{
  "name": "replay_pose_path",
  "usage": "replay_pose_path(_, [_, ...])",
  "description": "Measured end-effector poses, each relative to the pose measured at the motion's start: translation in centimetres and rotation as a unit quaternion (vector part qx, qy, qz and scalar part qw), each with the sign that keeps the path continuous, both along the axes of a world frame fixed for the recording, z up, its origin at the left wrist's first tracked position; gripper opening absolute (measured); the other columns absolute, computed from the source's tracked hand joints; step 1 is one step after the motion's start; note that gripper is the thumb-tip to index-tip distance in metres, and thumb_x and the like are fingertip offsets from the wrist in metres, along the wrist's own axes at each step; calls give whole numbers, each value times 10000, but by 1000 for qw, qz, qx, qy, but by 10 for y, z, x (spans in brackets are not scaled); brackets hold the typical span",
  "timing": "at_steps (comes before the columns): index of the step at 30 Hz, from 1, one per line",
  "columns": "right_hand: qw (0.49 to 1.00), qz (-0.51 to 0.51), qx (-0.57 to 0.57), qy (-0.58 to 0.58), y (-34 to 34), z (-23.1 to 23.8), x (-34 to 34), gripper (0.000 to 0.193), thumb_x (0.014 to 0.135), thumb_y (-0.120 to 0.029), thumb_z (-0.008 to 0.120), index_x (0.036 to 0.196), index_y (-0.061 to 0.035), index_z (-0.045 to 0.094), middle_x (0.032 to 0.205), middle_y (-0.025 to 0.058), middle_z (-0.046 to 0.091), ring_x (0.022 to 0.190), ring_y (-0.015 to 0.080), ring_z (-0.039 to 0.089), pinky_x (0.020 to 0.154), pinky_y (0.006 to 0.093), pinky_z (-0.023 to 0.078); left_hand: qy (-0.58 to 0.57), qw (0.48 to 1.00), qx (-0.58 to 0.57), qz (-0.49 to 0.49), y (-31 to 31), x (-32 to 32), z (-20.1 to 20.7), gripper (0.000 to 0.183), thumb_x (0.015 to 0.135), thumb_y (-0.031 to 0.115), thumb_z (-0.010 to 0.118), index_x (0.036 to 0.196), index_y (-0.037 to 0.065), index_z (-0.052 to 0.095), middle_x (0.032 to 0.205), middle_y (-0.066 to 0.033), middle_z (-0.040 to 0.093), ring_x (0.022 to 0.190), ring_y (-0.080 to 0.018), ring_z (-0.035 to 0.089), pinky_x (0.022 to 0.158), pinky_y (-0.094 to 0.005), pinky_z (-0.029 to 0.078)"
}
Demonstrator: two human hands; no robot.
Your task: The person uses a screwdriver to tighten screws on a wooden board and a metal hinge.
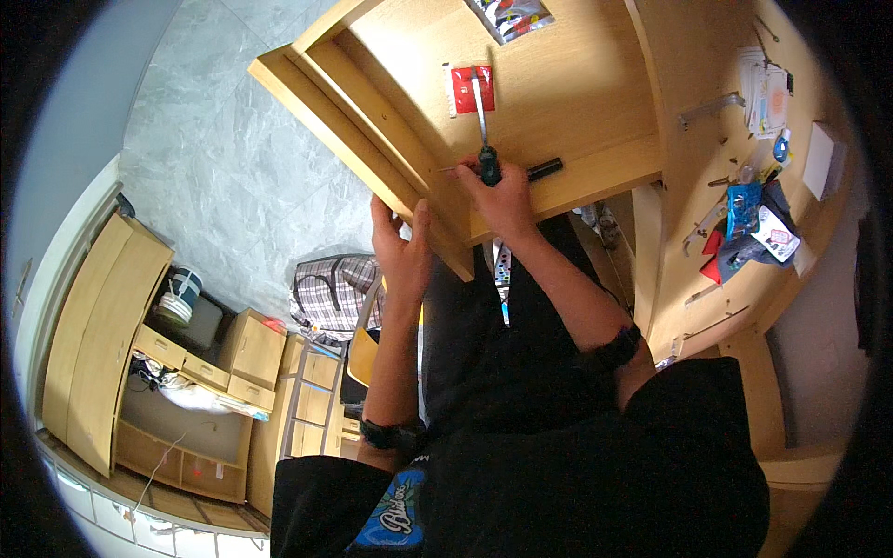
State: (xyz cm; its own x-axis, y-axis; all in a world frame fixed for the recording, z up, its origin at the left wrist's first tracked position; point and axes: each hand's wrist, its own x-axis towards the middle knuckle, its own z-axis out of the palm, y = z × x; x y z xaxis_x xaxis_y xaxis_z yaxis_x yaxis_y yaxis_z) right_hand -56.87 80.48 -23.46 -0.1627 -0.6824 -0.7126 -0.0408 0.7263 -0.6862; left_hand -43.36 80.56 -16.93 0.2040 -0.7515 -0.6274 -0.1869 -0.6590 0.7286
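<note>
A pale wooden drawer (577, 121) lies in front of me, its front panel (353, 149) at the left. My left hand (400, 251) is closed round the near end of that panel, with some fingers hidden behind it. Over the drawer's near corner my right hand (502, 200) is closed on a screwdriver (488, 166) with a dark green handle; its metal shaft points away from me. A thin small piece (446, 169) sticks out leftward from the right fingertips, too small to name. Beside that hand a short black bar-shaped thing (545, 169) lies by the near wall.
Inside the drawer are a red packet (473, 88) and a shiny silver packet (510, 19). On the wooden surface at the right lie a blue packet (743, 211), white papers (766, 102) and several small parts. A plaid bag (330, 296) stands on the grey tiled floor (246, 167).
</note>
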Motion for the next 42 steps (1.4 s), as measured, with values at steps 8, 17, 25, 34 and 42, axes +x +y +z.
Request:
replay_pose_path(8, [999, -25, 23, -37, -5, -8, 10, 183, 820, -203, 665, 850, -24, 641, 686, -7, 587, 579, 69, 518, 511, 243, 426, 22, 997, 41, 53, 12, -3, -14, 346, 943, 220, 478, 1160, -48, 471, 1077, -124, 564, 977, -175, 527, 854, -288, 420])
replay_pose_path(17, [995, 87, -26, 30, -8, -11, 14, 214, 810, -198, 673, 919, -15, 657, 819, 89, 675, 747, 148, 631, 693, 297, 485, 19, 999, 39, 20, 20, 2, -26, 347, 947, 214, 462, 1183, -40, 443, 1078, -121, 555, 950, -177, 526, 828, -290, 429])
replay_pose_path(25, [985, 133, -91, 66, -3, 8, 20, 185, 832, -149, 620, 941, -5, 661, 800, 115, 674, 734, 160, 631, 680, 308, 489, 53, 997, -5, 51, 12, -12, -19, 412, 962, 226, 425, 1283, -17, 337, 1189, -141, 482, 1073, -205, 471, 916, -319, 382])
replay_pose_path(34, [997, 46, -40, -57, -7, 55, -34, 285, 826, -178, 612, 1052, -4, 607, 827, 126, 657, 743, 169, 616, 687, 333, 483, -264, 911, -302, -94, -25, -46, 16, 487, 845, 256, 572, 1198, -32, 403, 1170, -207, 452, 1111, -327, 430, 980, -423, 312])
replay_pose_path(42, [970, -184, -109, 115, 27, 111, -118, 131, 866, -116, 602, 930, -3, 583, 636, 2, 509, 515, 62, 445, 479, 229, 373, -77, 871, -369, -317, -134, -215, 52, 287, 710, 133, 618, 974, 26, 578, 956, -171, 540, 922, -316, 507, 780, -411, 411])
